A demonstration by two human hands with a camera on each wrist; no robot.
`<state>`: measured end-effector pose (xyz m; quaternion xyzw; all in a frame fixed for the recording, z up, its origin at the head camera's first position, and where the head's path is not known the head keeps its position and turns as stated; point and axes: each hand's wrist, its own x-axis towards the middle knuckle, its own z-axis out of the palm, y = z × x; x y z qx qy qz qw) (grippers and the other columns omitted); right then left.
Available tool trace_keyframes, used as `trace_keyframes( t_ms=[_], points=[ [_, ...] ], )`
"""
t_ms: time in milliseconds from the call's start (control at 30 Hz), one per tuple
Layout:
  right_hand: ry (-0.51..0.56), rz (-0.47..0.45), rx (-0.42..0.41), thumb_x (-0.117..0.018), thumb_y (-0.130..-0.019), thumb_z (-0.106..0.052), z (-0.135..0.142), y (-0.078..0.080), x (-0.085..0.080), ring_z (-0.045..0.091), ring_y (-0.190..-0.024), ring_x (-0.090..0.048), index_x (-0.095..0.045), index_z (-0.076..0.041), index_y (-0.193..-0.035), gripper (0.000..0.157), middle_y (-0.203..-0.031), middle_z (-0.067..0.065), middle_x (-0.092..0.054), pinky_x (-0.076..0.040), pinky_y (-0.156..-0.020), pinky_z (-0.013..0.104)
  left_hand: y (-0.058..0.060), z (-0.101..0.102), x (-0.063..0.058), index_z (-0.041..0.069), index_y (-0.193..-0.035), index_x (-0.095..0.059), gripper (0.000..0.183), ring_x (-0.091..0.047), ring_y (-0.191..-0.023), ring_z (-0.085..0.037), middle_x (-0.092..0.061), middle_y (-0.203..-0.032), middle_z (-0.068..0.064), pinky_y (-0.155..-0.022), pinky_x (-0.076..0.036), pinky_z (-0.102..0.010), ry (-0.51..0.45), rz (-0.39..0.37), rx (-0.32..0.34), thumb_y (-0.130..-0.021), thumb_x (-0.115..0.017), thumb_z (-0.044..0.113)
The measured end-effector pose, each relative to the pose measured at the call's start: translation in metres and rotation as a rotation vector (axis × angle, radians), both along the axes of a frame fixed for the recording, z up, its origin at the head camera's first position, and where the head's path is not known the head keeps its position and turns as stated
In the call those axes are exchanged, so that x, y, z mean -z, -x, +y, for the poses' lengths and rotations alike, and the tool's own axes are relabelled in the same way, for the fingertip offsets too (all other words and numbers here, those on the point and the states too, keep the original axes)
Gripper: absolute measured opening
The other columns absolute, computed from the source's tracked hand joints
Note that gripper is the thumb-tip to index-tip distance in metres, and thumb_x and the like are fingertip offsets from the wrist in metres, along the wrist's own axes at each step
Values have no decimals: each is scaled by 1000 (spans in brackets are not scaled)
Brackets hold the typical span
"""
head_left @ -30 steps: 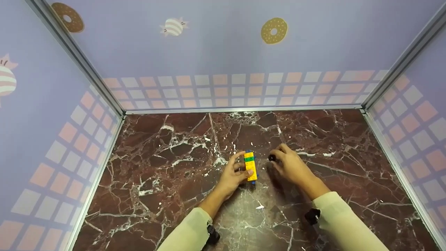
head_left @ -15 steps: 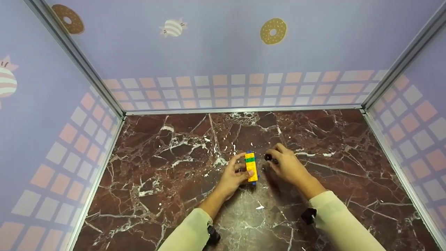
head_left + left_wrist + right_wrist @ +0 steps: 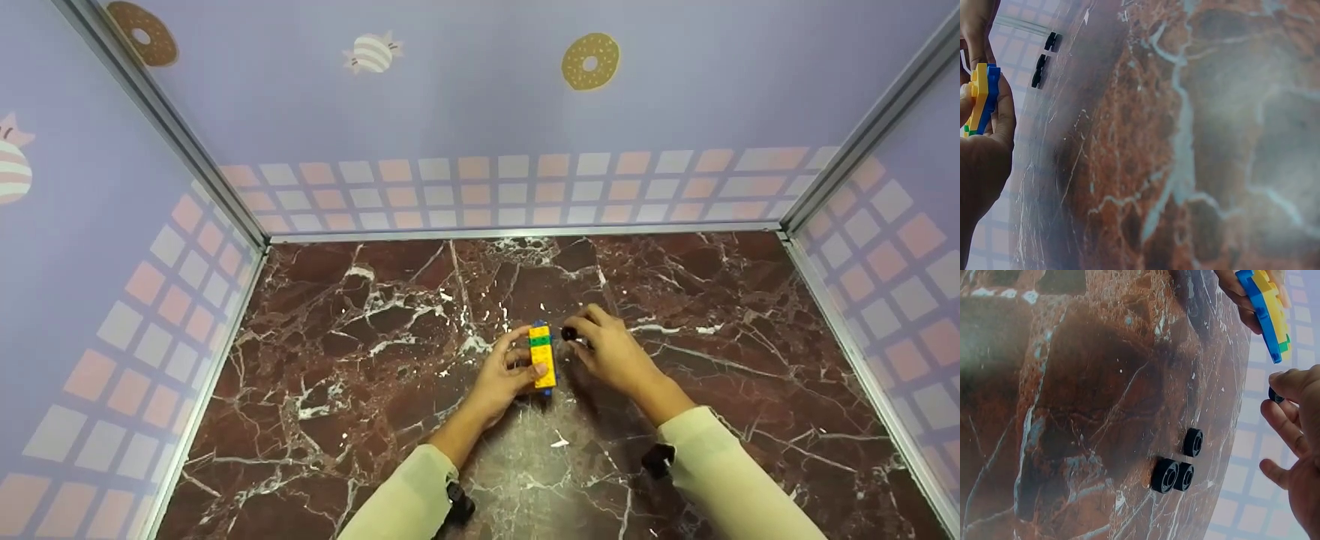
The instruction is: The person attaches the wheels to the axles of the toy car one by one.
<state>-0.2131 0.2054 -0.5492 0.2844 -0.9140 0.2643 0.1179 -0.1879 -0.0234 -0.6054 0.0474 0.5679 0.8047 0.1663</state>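
Observation:
In the head view my left hand [image 3: 501, 379] holds a toy car body built of yellow, green and blue bricks [image 3: 541, 358], its thumb over the yellow side. The blue base of the brick body [image 3: 1264, 320] faces the right hand in the right wrist view. Between thumb and fingertip, my right hand [image 3: 611, 356] pinches a small black toy wheel [image 3: 569, 333]. This wheel [image 3: 1276, 395] is close to the end of the blue base, with a gap between them. In the left wrist view, the left fingers curl around the brick body [image 3: 983, 98].
Three black wheels, one [image 3: 1193, 442] slightly apart from the other two [image 3: 1165, 476], lie on the marbled dark red table [image 3: 360, 420]; the head view does not show them. Patterned lilac panels [image 3: 480, 105] enclose the back and both sides.
My right hand has moved left with the wheel, narrowing the distance to the brick body. The left hand keeps its hold and has barely moved.

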Motion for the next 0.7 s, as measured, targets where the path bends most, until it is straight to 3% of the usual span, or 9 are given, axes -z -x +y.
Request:
trace_keyframes(
  t_ms=[233, 700],
  points=[
    [21, -57, -6, -82, -98, -4, -4, 0, -2, 34, -105, -77, -76, -2, -124, 27, -117, 14, -71, -68, -94, 52, 1, 0, 0, 5, -167, -38, 77, -76, -94, -17, -68, -123, -17, -89, -72, -38, 1, -8, 2, -100, -75, -5],
    [36, -6, -43, -83, -96, -1, -10, 0, 0, 34, -102, -78, -76, -1, -125, 29, -118, 15, -72, -69, -92, 50, 0, -1, 1, 6, -168, -39, 77, -77, -94, -16, -68, -124, -16, -88, -71, -35, 0, -7, -4, -100, -75, -5]
  ],
)
